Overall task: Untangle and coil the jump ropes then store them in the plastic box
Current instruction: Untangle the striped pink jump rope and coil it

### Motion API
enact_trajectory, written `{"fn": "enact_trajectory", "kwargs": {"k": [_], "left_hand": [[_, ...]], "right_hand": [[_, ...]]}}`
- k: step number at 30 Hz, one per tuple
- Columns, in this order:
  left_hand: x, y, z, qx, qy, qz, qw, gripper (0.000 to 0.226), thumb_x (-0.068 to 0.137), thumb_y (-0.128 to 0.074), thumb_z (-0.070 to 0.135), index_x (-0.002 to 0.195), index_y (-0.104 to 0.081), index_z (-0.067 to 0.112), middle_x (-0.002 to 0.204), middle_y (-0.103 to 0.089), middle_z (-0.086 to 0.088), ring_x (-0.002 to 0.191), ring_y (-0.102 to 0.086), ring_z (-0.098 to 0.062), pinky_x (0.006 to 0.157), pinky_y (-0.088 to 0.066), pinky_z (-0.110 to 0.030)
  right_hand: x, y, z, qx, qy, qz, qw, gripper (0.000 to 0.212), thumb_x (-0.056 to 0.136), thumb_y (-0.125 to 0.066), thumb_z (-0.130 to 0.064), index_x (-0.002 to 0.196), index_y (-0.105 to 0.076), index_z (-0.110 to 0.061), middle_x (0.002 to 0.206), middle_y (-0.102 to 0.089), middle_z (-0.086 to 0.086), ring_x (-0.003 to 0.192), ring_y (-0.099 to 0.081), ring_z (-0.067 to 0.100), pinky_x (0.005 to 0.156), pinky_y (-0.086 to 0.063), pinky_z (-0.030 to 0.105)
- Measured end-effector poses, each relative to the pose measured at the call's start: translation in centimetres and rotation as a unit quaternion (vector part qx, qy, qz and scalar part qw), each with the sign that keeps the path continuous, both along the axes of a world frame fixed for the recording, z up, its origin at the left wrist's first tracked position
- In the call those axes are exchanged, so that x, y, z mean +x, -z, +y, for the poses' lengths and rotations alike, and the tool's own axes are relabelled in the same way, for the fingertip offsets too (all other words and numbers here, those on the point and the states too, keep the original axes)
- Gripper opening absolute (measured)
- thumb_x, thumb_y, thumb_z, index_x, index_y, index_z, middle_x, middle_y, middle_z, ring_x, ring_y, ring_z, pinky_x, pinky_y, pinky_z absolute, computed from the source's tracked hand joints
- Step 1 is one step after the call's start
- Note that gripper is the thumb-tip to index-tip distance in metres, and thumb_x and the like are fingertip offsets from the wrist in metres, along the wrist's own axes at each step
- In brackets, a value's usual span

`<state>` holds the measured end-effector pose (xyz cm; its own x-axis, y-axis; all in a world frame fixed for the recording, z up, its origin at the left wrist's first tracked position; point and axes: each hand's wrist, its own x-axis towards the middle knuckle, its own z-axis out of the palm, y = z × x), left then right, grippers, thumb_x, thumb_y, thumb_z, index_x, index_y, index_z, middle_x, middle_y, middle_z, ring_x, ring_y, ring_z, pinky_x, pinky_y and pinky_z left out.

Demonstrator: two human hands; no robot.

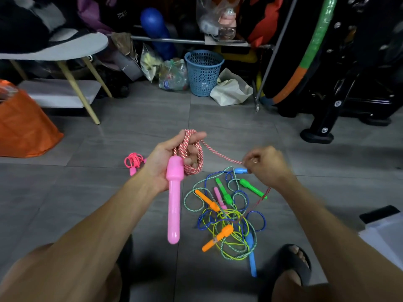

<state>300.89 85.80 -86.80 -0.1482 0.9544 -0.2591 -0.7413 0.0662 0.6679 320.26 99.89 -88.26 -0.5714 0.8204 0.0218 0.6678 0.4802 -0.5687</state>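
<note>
Coiling step: left hand (162, 159) holds pink handle (173, 199) and red-white rope (192, 153) loops, right hand (265, 165) fingers pinch its tail; next loop needs slack from the floor tangle (226, 216).

The left hand (168, 158) holds a pink handle (173, 203) hanging downward, with loops of red-and-white rope (192, 153) wound around its fingers. A strand of that rope runs across to the right hand (267, 165), which pinches it. Below on the grey tiled floor (135, 131) lies a tangle of ropes (226, 216) with orange, green and blue handles. A coiled pink rope (134, 161) sits left of the left hand. A blue basket (204, 73) stands behind.
</note>
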Motion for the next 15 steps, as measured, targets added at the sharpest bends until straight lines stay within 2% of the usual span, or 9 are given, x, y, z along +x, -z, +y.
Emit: {"fn": "enact_trajectory", "kwargs": {"k": [1,3,4,6,9,11,13,15], "left_hand": [[0.0,-0.1,0.1,0.001,-0.012,-0.016,1.0,0.042,0.086,-0.047,0.035,0.104,-0.072,0.006,0.061,-0.064,0.0,0.04,-0.049,-0.007,0.049,-0.042,-0.018],[0.2,-0.1,0.3,-0.001,-0.047,-0.042,0.998,0.039,0.088,-0.049,0.032,0.112,-0.065,0.007,0.071,-0.07,-0.002,0.048,-0.059,-0.01,0.051,-0.05,-0.018],[0.3,-0.1,0.5,-0.001,-0.063,-0.045,0.997,0.036,0.087,-0.051,0.029,0.113,-0.062,0.008,0.077,-0.073,-0.003,0.054,-0.064,-0.011,0.055,-0.054,-0.02],[0.6,0.1,0.8,0.007,-0.08,-0.039,0.996,0.028,0.083,-0.053,0.018,0.109,-0.058,0.008,0.087,-0.074,-0.004,0.071,-0.071,-0.014,0.068,-0.058,-0.026],[0.8,0.6,1.1,0.017,-0.081,-0.024,0.996,0.014,0.091,-0.042,0.003,0.099,-0.051,0.01,0.094,-0.074,-0.005,0.086,-0.072,-0.017,0.079,-0.056,-0.028],[0.9,1.0,1.3,0.019,-0.071,0.012,0.997,0.017,0.094,-0.039,-0.001,0.106,-0.048,0.006,0.099,-0.073,-0.006,0.09,-0.071,-0.018,0.079,-0.056,-0.028],[1.2,1.1,1.4,0.003,-0.066,0.078,0.995,0.027,0.095,-0.04,-0.003,0.122,-0.044,-0.003,0.105,-0.071,-0.008,0.09,-0.071,-0.017,0.078,-0.056,-0.028],[1.3,1.7,1.5,-0.033,-0.059,0.164,0.984,0.031,0.093,-0.045,-0.003,0.124,-0.043,-0.01,0.105,-0.068,-0.011,0.084,-0.071,-0.015,0.077,-0.056,-0.029]], "right_hand": [[-0.2,0.3,-0.4,0.011,-0.043,-0.032,0.999,0.017,0.08,-0.061,-0.01,0.072,-0.072,-0.021,0.067,-0.067,-0.005,0.068,-0.061,0.011,0.067,-0.046,0.023],[-0.8,0.5,-1.5,-0.01,-0.122,-0.037,0.992,0.014,0.079,-0.063,-0.01,0.074,-0.074,-0.018,0.066,-0.067,-0.01,0.065,-0.06,0.006,0.067,-0.045,0.023],[-1.1,0.4,-2.2,-0.041,-0.158,-0.022,0.986,0.012,0.08,-0.066,-0.01,0.075,-0.075,-0.017,0.062,-0.066,-0.014,0.061,-0.058,0.0,0.066,-0.045,0.023],[-1.4,0.1,-3.5,-0.113,-0.211,0.014,0.971,0.007,0.081,-0.068,-0.009,0.078,-0.075,-0.011,0.056,-0.063,-0.017,0.056,-0.058,-0.001,0.063,-0.045,0.021],[-1.8,-1.1,-5.2,-0.199,-0.24,0.046,0.949,0.008,0.083,-0.066,-0.006,0.084,-0.074,-0.007,0.063,-0.068,-0.001,0.054,-0.058,0.014,0.056,-0.05,0.026],[-1.9,-1.8,-5.9,-0.257,-0.243,0.073,0.933,0.017,0.083,-0.063,-0.001,0.087,-0.074,-0.014,0.07,-0.068,0.007,0.059,-0.056,0.017,0.06,-0.049,0.029],[-1.8,-2.4,-6.2,-0.295,-0.256,0.091,0.916,0.029,0.083,-0.061,0.003,0.091,-0.073,-0.021,0.076,-0.068,0.008,0.066,-0.057,0.018,0.063,-0.049,0.034],[-1.6,-2.8,-5.9,-0.313,-0.271,0.106,0.904,0.037,0.084,-0.056,0.009,0.1,-0.071,-0.021,0.081,-0.069,0.006,0.067,-0.057,0.019,0.06,-0.049,0.031]]}}
